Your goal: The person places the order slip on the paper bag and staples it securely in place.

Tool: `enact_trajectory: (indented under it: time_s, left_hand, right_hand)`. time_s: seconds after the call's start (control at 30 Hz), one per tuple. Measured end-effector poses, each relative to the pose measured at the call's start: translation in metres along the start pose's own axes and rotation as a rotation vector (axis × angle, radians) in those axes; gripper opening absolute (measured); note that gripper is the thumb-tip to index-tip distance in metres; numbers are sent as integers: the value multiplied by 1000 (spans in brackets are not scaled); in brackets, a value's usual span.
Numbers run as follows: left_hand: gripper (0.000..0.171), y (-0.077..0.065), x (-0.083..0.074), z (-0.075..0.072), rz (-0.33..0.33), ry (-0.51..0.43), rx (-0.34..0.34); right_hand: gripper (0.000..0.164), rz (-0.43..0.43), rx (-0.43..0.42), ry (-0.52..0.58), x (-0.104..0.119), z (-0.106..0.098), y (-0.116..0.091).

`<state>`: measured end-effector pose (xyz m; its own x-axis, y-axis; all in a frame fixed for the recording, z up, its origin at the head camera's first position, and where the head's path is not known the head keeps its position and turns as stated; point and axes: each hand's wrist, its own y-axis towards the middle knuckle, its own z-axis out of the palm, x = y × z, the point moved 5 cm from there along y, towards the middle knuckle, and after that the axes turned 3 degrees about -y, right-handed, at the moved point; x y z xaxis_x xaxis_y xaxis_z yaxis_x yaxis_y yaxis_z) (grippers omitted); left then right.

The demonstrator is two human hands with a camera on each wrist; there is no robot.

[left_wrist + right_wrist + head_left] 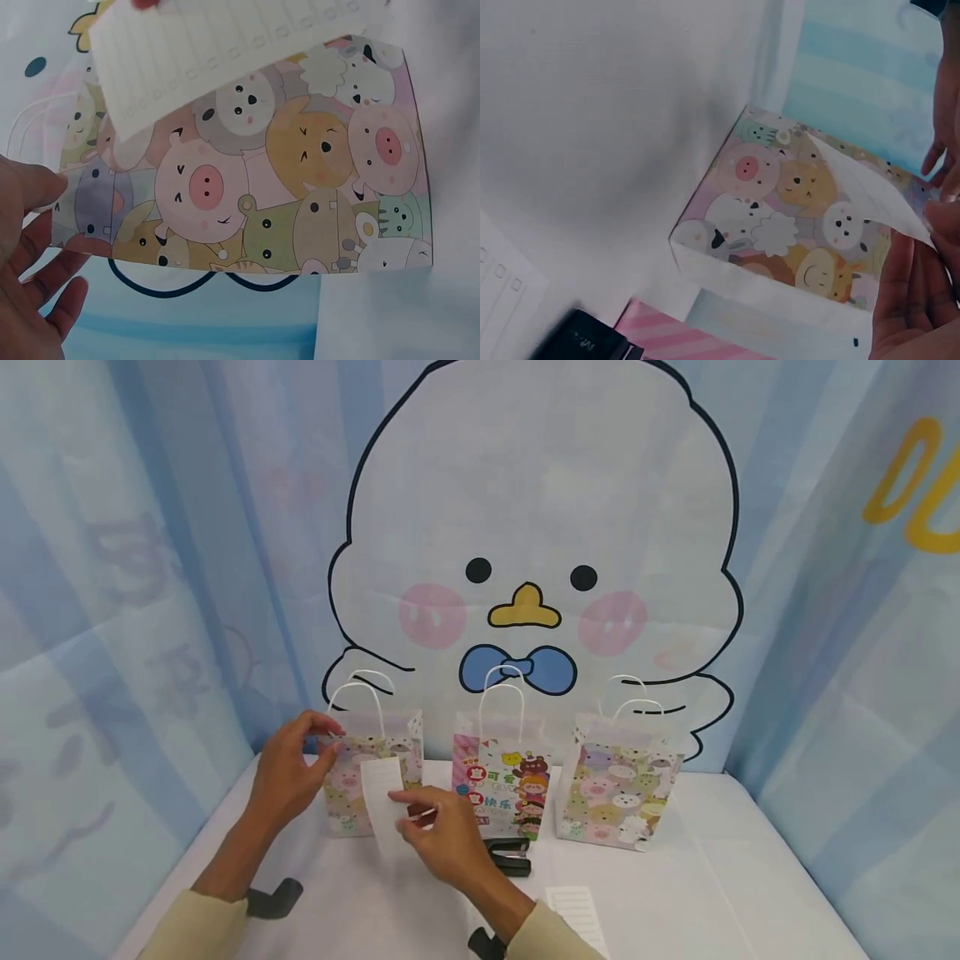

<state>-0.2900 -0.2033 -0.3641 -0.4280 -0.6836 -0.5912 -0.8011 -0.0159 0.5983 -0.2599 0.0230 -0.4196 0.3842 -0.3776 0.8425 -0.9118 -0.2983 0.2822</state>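
The left hand (288,772) grips the upper edge of the animal-print paper gift bag (347,783), which stands upright just beyond those fingers. The right hand (450,835) pinches the checklist slip (381,787) by one edge, the sheet reaching leftward from that pinch across the bag's front; contact between them is unclear. A light pinch should suit such thin, bend-prone paper, with the left grip steadying the bag without denting it. The black stapler (519,867) lies beside the right wrist, so that forearm should clear it.
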Motion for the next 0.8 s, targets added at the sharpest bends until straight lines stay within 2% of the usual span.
enact_trajectory:
  time_s: [0.37, 0.67, 0.8]
  left_hand:
    - [19, 0, 2, 1, -25, 41, 30]
    - [20, 1, 0, 1, -28, 49, 11]
    - [19, 1, 0, 1, -32, 57, 0]
  right_hand:
    - [42, 119, -25, 95, 3, 13, 21]
    - [41, 195, -30, 285, -1, 26, 26]
    - [40, 207, -27, 330, -3, 30, 27]
